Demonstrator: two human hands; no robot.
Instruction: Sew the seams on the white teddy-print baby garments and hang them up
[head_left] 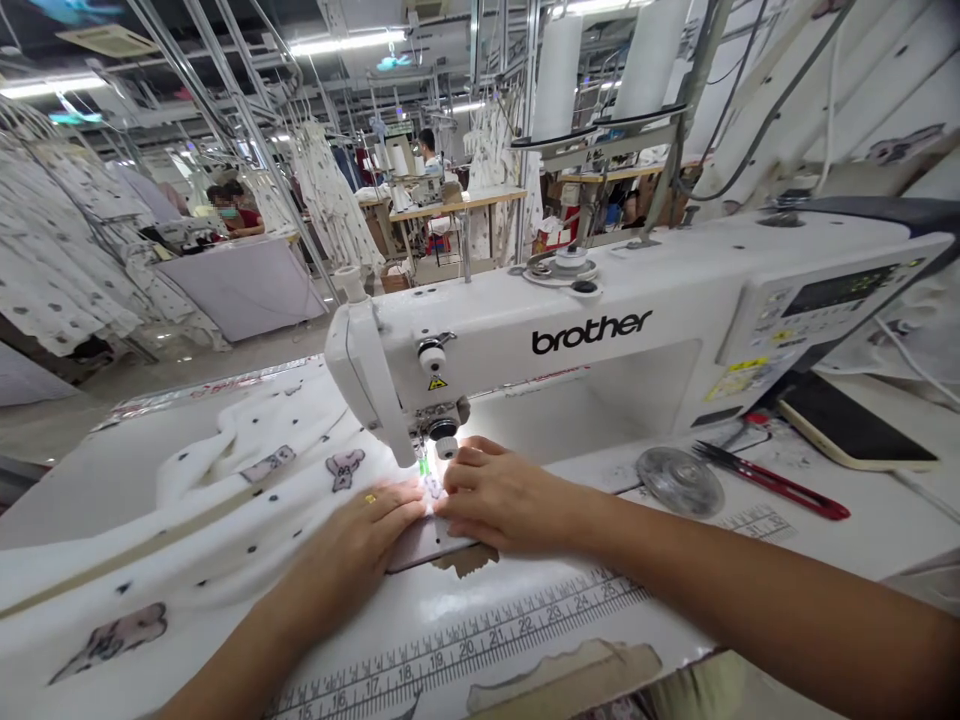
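My left hand (360,530) lies flat on a white dotted fabric (225,530) printed with small animal figures, pressing it down beside the needle. A ring shows on one finger. My right hand (502,495) rests on the fabric's edge, its fingertips just in front of the presser foot (431,440) of a white Brother sewing machine (585,330). A small green light or thread shows by the needle. A flat pinkish piece (424,548) pokes out under my hands. The hands hide the stitching point.
A measuring scale (450,640) runs along the sewing table. To the right lie a transparent disc (679,481), red-handled snips (772,482) and a black phone (847,430). Thread cones (559,80) stand above the machine. Beyond it are hanging garments (52,250) and co-workers (232,210).
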